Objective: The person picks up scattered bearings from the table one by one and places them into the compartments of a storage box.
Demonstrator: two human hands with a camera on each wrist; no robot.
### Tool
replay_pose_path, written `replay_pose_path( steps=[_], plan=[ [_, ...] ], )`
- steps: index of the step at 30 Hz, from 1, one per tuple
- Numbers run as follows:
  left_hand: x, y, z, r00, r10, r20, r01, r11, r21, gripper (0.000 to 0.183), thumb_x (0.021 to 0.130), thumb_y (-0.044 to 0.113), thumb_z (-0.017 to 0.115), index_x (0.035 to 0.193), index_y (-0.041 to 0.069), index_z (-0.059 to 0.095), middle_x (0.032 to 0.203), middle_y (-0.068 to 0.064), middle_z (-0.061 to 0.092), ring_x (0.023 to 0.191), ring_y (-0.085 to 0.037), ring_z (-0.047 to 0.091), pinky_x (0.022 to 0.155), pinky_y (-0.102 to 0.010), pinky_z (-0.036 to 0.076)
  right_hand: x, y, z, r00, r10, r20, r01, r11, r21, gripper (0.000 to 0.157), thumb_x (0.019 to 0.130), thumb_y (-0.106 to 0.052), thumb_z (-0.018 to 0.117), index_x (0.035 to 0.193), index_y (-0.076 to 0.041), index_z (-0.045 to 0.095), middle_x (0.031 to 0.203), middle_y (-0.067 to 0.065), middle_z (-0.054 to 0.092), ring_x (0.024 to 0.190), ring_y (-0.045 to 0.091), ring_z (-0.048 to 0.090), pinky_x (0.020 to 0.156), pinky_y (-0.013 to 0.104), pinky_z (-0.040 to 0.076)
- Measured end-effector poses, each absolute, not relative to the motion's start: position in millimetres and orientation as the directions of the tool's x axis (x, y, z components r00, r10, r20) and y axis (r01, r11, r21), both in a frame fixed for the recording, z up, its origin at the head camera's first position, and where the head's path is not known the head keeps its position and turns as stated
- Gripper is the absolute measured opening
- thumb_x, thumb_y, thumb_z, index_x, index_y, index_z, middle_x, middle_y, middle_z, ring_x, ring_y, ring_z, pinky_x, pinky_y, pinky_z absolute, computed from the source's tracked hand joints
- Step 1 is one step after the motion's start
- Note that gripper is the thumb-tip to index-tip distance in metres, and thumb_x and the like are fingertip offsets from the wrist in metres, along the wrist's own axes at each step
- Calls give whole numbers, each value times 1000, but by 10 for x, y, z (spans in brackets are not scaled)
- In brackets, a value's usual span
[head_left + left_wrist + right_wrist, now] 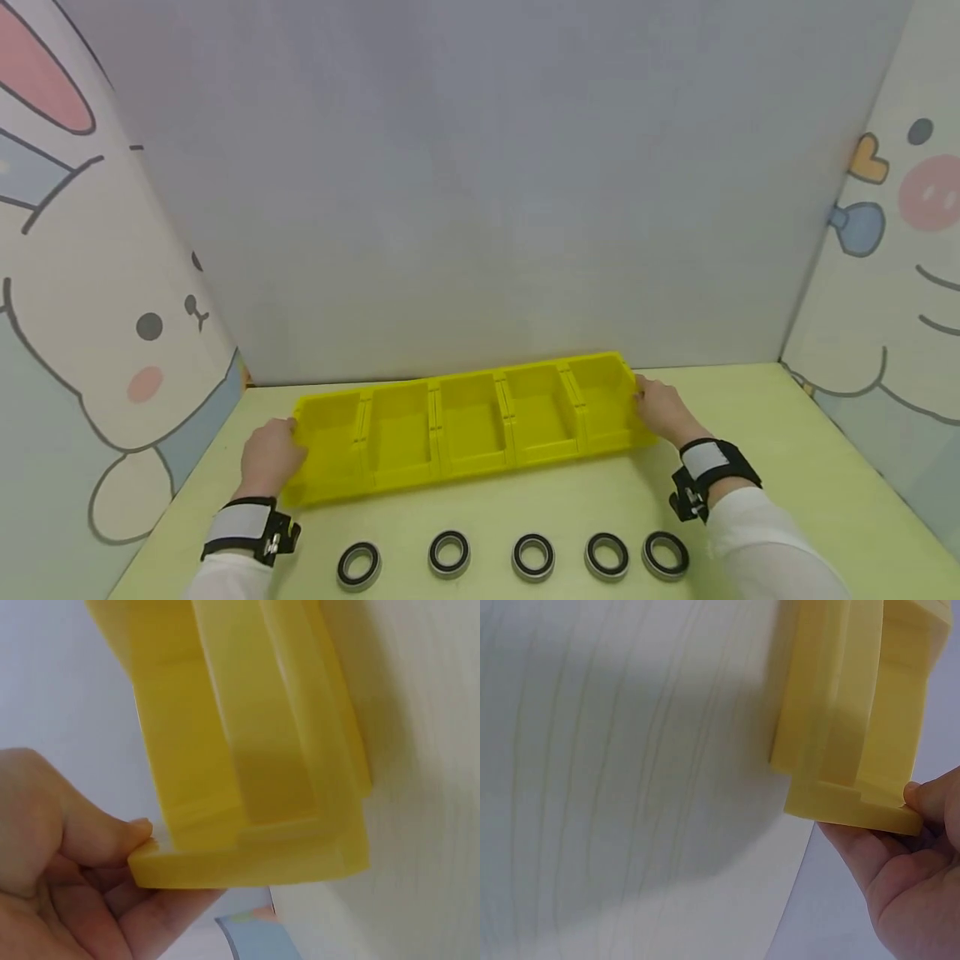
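Note:
A long yellow bin (472, 425) with several compartments in a row spans the space between my two hands. My left hand (272, 458) grips its left end wall, thumb over the rim and fingers beneath, as the left wrist view shows on the yellow end wall (247, 859). At the other end, my right hand (666, 410) pinches the right wall the same way; the right wrist view has that hand (922, 862) at the lower right. The bin slants in the head view, its right end farther back. No objects show in its compartments.
Several ball bearings with black seals lie in a row along the near side of the table, from the leftmost bearing (358, 567) to the rightmost bearing (665, 556). A grey wall (480, 192) stands behind the pale table (787, 467), with cartoon-printed panels on both sides.

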State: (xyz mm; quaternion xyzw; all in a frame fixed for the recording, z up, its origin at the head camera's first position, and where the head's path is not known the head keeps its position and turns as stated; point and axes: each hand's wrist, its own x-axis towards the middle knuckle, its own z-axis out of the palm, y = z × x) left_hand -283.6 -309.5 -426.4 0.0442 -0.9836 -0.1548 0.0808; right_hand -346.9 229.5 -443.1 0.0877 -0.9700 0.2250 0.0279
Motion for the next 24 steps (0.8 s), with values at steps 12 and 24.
replay_pose_path(
  steps=[12,24],
  plan=[
    [-3120,-2780,-4290,-989,-81,121,-32,930,366,28,80,-2,55,106,-11,61,79,-16,55,63,-24,46,55,-31,35,-3362,2741,-4503,-974,-162,159,-214,887,-409,39,95,0,42,128,21,38,114,41,52,78,32,54,68,40,44],
    [-3158,-2626,-4320,-995,-59,85,-12,883,469,43,87,1,51,129,-11,48,128,-30,50,62,-22,47,52,-26,35,-3233,3005,-4490,-975,-159,157,-211,887,-410,41,95,-2,41,129,21,36,115,42,50,65,25,49,61,36,41]
  ],
)
